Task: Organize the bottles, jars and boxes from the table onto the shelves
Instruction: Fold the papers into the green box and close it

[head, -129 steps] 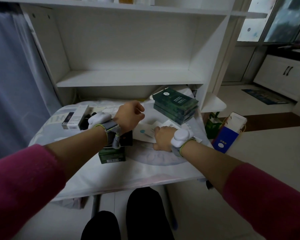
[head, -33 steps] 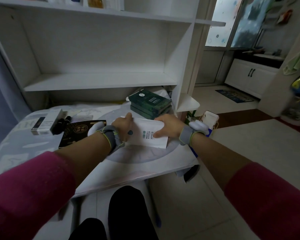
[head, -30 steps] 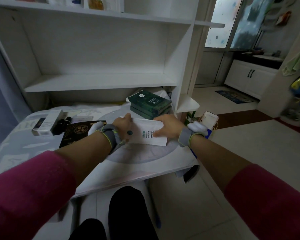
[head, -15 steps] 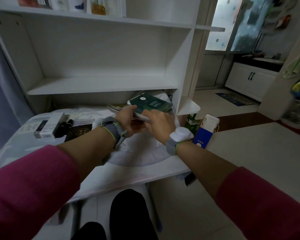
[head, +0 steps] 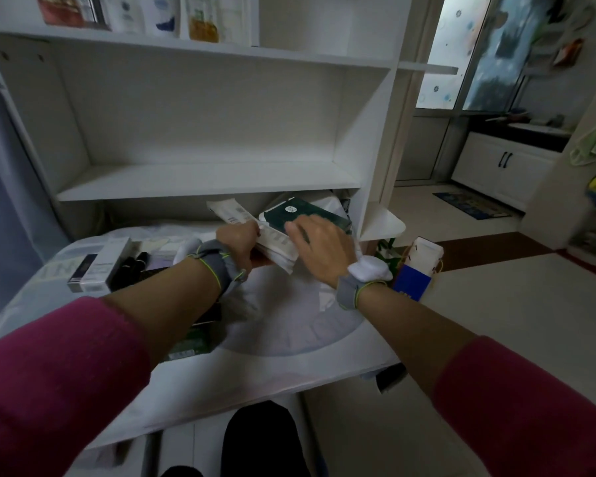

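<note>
My left hand [head: 241,241] grips a stack of flat white packets [head: 276,244] from below and holds it tilted above the table [head: 289,342]; the far end of the white packets [head: 227,211] sticks up toward the shelf. My right hand [head: 320,249] lies over the stack's right end, fingers spread across its top. Just behind the hands is a pile of dark green boxes [head: 307,211] at the table's back right. The middle shelf [head: 203,180] is bare. A white box [head: 98,266] and small dark bottles [head: 133,266] lie at the table's left.
Another green box [head: 193,342] shows under my left forearm. Bottles and pouches [head: 159,12] stand on the upper shelf. A blue-and-white bag [head: 417,266] stands on the floor right of the table. A small corner shelf [head: 382,225] juts out at the right.
The white packets went from lying flat on the table to being gathered and lifted toward the back right, in front of the green boxes. My right hand has shifted on top of the stack.
</note>
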### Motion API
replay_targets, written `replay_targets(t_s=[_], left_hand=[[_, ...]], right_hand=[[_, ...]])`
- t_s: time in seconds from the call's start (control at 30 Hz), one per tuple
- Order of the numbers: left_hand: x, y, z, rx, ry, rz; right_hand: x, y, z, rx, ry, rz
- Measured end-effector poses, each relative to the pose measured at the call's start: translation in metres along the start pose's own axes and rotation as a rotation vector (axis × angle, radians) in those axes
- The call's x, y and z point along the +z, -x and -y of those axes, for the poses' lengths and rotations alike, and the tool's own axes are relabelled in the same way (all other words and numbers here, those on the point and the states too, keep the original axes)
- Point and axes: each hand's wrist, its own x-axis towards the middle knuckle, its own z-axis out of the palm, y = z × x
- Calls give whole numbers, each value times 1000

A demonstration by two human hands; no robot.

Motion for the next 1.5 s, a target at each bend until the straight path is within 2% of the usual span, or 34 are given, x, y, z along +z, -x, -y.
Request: replay_targets(t_s=[0.1,0.33,0.7,1.17,1.5], left_hand=[[-4,-9,-7,-26,90,-51],[-10,-41,-12,-1,33,-76],[-6,-84,-13,-2,-74,-62],[-16,-71,-22,41,-132,-66],[-23,-24,-38,139,-212,-60]], right_hand=[[5,-26,-11,94,62,95],[25,-75,-35,236,239,334],[55,-107,-59,333,318,529],[49,-101,-53,386,348,499],[6,-68,-12,467,-5,329]])
